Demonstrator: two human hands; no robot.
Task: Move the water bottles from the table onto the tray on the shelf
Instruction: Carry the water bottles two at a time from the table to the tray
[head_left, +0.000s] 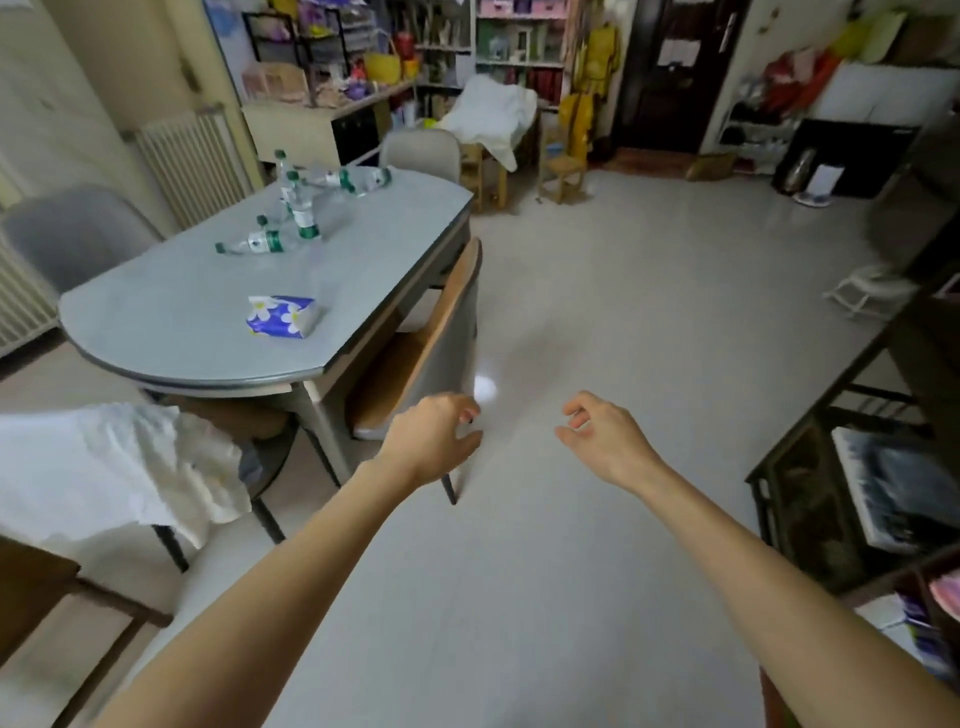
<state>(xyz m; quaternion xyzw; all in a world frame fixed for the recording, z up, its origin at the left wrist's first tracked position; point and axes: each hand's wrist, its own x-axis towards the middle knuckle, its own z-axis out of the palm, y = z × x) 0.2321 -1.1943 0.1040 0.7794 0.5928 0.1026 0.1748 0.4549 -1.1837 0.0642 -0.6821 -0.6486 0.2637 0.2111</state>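
Head-worn camera looks forward and down across the room.

left hand (434, 436): arm toward 12 o'clock, fingers loosely curled, empty | right hand (602, 441): arm toward 11 o'clock, fingers curled, empty

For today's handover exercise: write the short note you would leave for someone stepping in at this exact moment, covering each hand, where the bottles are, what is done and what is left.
Left hand: open, empty, held over the floor near the table's corner.
Right hand: open, empty, over the floor.
Water bottles: clustered on the far part of the table, some upright, some lying on their sides. A tissue pack lies nearer; leave it.
Done: nothing can be confirmed as moved.
Left: carry the bottles to the tray on the shelf. A dark shelf unit stands to the right; I cannot make out the tray.
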